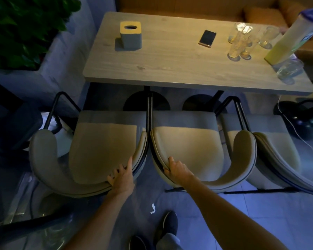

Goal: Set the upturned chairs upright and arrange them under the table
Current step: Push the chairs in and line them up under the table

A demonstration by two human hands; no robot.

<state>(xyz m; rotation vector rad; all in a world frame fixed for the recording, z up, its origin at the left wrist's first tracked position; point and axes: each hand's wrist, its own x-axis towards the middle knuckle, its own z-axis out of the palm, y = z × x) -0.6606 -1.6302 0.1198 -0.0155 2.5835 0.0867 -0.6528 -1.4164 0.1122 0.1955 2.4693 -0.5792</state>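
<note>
Three upright padded chairs with curved backs stand side by side at the near edge of a grey wooden table (170,69). My left hand (122,175) grips the curved back rim of the left chair (101,150), thumb up along its inner edge. My right hand (177,170) grips the back rim of the middle chair (188,147), fingers curled over the edge. The right chair (278,152) stands untouched at the right. Their seats sit just in front of the table edge, black legs reaching under it.
On the table stand a tissue box (130,34), a phone (207,38), several glasses (242,42) and a tall carton (293,37). A planter wall (61,51) lies left, a sofa behind. White cable and a dark bag (300,114) lie at right. My shoes (168,226) stand on tiled floor.
</note>
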